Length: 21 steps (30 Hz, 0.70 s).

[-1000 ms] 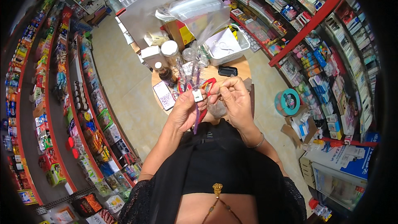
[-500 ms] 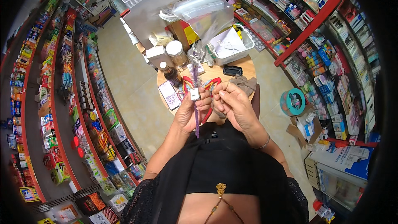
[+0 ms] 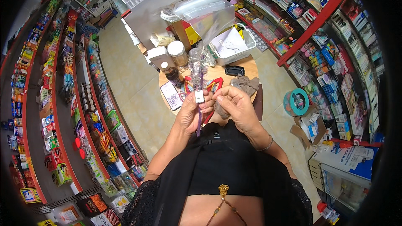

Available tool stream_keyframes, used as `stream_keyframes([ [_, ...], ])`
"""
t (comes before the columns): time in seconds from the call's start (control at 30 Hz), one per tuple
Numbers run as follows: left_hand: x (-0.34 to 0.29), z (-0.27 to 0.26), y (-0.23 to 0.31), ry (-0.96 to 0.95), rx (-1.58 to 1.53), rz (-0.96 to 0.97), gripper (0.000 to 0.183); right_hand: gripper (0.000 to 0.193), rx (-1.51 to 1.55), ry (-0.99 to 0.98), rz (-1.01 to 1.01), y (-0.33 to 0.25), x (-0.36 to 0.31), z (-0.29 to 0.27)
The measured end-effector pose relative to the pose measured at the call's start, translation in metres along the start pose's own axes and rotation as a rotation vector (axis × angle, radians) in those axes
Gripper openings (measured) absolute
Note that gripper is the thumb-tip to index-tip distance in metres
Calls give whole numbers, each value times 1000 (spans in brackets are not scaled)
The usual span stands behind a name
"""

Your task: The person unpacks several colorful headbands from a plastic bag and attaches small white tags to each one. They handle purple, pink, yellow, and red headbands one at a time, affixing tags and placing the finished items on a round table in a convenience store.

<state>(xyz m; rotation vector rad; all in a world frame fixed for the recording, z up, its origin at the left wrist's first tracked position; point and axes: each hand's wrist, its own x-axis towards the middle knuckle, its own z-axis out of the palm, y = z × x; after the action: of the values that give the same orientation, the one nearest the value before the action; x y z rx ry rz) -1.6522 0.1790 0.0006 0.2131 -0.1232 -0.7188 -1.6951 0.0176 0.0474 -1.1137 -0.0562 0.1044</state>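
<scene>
- Purple strip (image 3: 199,121), narrow, passes through my left hand (image 3: 187,114) to the right of the phone (image 3: 171,97), its lower tail hanging free
- White piece (image 3: 199,96), small and squarish, lies over that strip, also right of the phone; my left thumb and fingers are pinching it, though whether it is fastened I cannot tell
- As I judge it, the work in hand is partway: strip and white piece are together in my grip, and neither has been set down on the surface (image 3: 250,66)
- Left undone, by the look of it: the strip's tail is loose
- My right hand (image 3: 236,108) is farther right of the phone, thumb and forefinger tips pressed together near the white piece but not on it; whether they pinch something fine, I cannot tell
- Brown bottle (image 3: 173,76) stands just beyond the phone, and the black case (image 3: 235,71) lies well to the phone's right
</scene>
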Motion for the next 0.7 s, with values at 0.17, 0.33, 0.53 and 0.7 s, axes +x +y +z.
stream_keyframes([
  [0.17,-4,-3,1,10,37,-8,39,10,-25,-12,-121,6,-2,11],
  [0.33,-11,-1,1,-55,55,-12,35,13,-328,2,-195,5,-5,9],
  [0.53,-17,-12,3,-135,-13,-59,33,16,-535,-29,-342,-4,-8,16],
  [0.7,-18,-13,3,-228,-23,-54,32,15,-610,-45,-366,-16,-11,27],
])
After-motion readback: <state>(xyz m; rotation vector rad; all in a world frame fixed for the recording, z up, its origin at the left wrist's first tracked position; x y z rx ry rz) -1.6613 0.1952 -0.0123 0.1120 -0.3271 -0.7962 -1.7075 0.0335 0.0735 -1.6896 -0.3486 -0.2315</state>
